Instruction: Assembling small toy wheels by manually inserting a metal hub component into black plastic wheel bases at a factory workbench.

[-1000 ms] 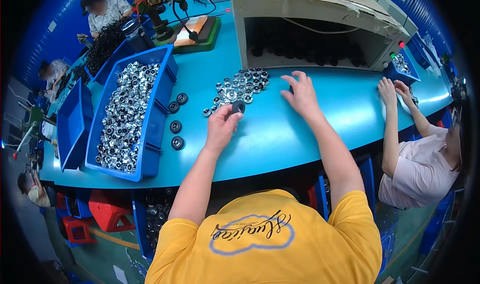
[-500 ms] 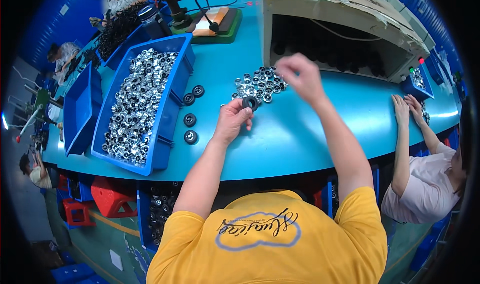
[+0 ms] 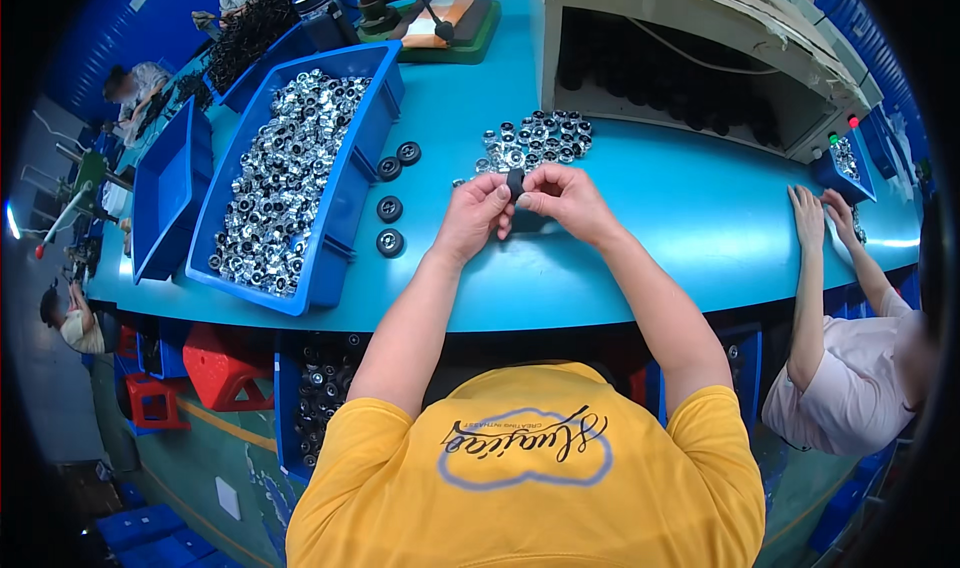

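A black rubber tyre (image 3: 516,185) is held up edge-on over the table between both my hands. My left hand (image 3: 472,216) pinches it from the left, fingers closed. My right hand (image 3: 572,205) grips its right side, thumb and fingers pressed together; whether a small part is also in those fingers is hidden. Just beyond my hands lies a loose pile of shiny chrome wheel hubs (image 3: 541,140) with dark centres. To the left, several black wheels (image 3: 389,208), tyres with hubs in them, lie in two small groups on the turquoise table (image 3: 450,293).
A large blue bin (image 3: 347,200) full of chrome hubs stands at the left, beside another blue bin (image 3: 168,193). A worn, open-fronted box (image 3: 690,140) holding dark round parts stands at the far right. A co-worker's hands (image 3: 812,218) rest on the table's right side.
My right hand has come down from the far side of the hub pile to the tyre in my left hand. The tyre has turned from showing its hole to edge-on.
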